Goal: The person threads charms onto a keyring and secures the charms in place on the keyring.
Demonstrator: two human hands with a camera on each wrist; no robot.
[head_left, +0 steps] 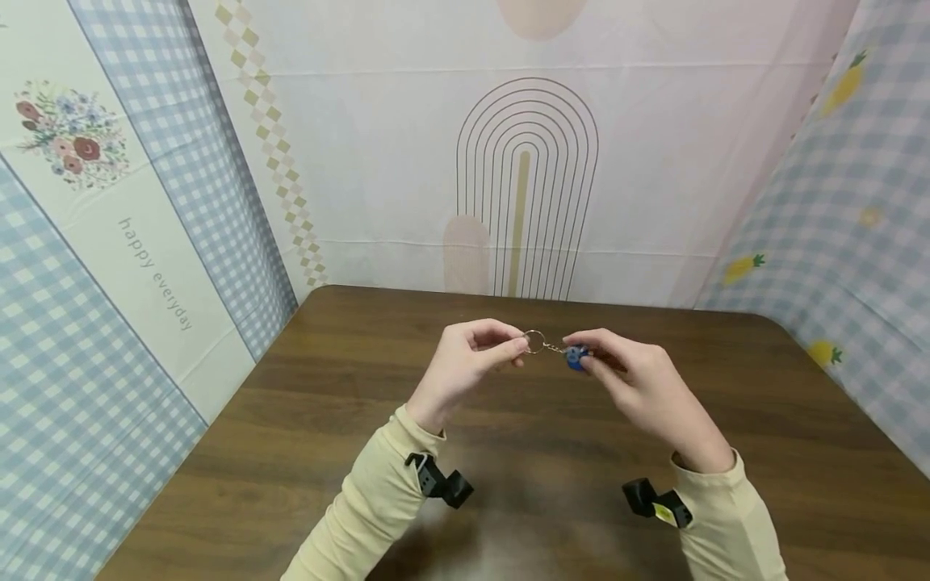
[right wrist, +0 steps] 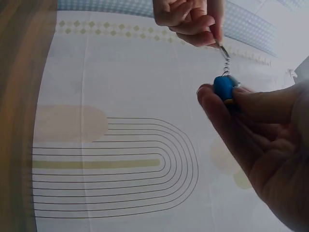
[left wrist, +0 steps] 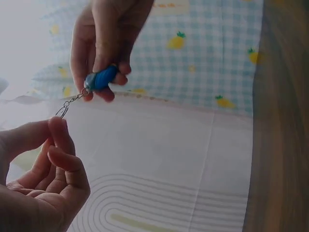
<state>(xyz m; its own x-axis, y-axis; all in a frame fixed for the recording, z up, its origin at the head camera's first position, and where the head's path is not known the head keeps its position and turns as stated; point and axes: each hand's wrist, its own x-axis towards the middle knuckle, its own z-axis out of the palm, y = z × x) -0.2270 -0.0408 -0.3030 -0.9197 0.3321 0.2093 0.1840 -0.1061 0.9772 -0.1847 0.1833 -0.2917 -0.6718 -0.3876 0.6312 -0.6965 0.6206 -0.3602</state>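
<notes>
Fingers (head_left: 501, 349) of the left hand (head_left: 465, 367) are pinching the metal key ring (head_left: 534, 341), while the right hand (head_left: 639, 387) is pinching the blue charm (head_left: 576, 357) between thumb and fingertips. The keychain, its short chain (left wrist: 75, 99) stretched between both hands, is hanging in the air above the brown wooden table (head_left: 291, 420).

Dark brown wooden table (head_left: 291, 420) with long wood grain lines and rounded back corners. Pushed up close against cloth walls at the back and both sides. Soft shadows lying on the top near the front edge.
</notes>
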